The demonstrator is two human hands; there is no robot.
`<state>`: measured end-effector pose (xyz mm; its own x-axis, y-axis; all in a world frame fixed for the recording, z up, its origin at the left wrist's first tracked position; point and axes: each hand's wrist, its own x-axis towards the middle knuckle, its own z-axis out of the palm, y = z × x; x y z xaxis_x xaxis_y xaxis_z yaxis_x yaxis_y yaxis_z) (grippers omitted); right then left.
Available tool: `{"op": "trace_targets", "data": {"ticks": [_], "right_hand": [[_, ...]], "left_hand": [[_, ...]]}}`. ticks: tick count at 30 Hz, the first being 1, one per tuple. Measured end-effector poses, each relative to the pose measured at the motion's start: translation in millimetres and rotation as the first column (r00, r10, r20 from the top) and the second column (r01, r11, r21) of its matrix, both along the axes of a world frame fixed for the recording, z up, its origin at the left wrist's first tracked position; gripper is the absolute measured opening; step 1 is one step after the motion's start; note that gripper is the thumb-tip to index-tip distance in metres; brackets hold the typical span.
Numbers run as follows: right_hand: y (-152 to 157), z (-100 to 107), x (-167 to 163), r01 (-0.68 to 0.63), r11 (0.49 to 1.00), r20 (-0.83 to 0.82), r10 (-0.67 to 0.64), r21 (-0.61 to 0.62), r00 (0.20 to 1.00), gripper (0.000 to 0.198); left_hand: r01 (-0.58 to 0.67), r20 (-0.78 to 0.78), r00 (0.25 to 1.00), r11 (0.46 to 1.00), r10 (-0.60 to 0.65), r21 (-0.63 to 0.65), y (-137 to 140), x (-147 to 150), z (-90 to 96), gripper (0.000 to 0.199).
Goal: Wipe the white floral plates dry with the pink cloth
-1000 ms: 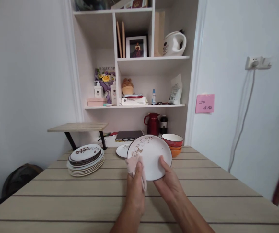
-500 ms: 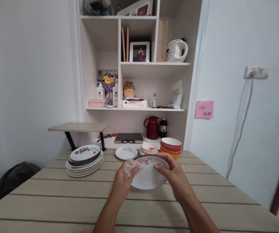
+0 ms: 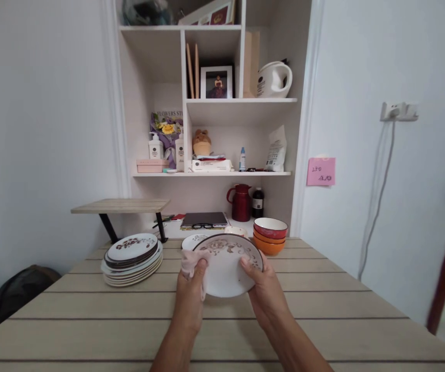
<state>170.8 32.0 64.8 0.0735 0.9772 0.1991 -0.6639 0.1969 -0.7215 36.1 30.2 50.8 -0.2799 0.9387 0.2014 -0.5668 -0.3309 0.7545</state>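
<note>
While a white plate with a dark rim and brown flower pattern is held tilted above the middle of the worktop, its left edge is rubbed with a pale pink cloth. The cloth is pinched against that rim by the left hand, with fingers closed over the fabric. The plate's right edge is gripped by the right hand, thumb laid on the face and fingers presumably behind. For the wiping to go well, the plate is best kept steady by the right hand, and the cloth is best pressed flat and carried round the rim and across the face. Towards the far left corner a stack of plates is set, and stacked bowls are kept near the far edge, so the tilted plate is best kept apart from them.
</note>
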Motion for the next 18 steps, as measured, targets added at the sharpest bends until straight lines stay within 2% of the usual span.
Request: {"op": "trace_targets", "data": {"ticks": [6, 10, 13, 18], "right_hand": [[6, -12, -11, -0.03, 0.996, -0.22, 0.009, -0.088, 0.975, 0.072], [8, -16, -15, -0.049, 0.995, -0.257, 0.026, -0.085, 0.966, 0.065], [10, -21, -15, -0.142, 0.98, -0.263, 0.102, -0.14, 0.96, 0.053], [20, -27, -15, -0.38, 0.894, -0.267, 0.317, -0.237, 0.91, 0.034]], "left_hand": [[0.039, 0.074, 0.997, 0.999, -0.038, -0.014, -3, 21, -4.1, 0.057], [0.019, 0.11, 0.994, 1.0, -0.017, -0.02, -1, 31, -9.1, 0.058], [0.01, 0.125, 0.992, 0.998, -0.004, -0.055, 3, 26, -14.5, 0.055], [-0.017, 0.158, 0.986, 0.983, 0.047, -0.184, 14, 10, -26.3, 0.05]]}}
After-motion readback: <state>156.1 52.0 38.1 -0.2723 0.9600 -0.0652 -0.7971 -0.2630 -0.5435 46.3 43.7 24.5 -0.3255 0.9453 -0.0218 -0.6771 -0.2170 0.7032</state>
